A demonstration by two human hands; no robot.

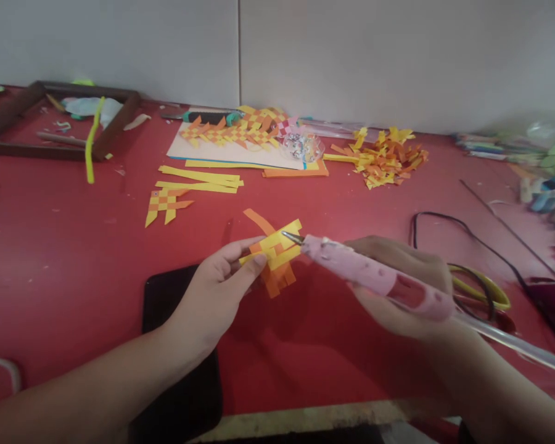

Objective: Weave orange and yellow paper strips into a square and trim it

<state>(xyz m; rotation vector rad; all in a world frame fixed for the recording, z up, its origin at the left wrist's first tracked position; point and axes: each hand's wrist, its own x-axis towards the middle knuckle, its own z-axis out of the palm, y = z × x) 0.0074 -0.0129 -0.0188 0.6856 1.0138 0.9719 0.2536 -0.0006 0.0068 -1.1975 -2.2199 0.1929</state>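
My left hand (222, 280) pinches a small woven piece of yellow and orange paper strips (277, 256) above the red table (74, 246). My right hand (398, 283) is wrapped round a pink glue gun (374, 277). Its metal tip touches the top of the woven piece. A clear glue stick juts from the gun's back end toward the lower right.
A black phone (176, 345) lies under my left forearm. Another woven piece (166, 203), yellow strips (203, 179), a sheet with woven pieces (235, 139) and a scrap pile (383, 157) lie farther back. A wooden frame (55, 117) sits far left; scissors (485, 293) and a black cord (467, 231) at right.
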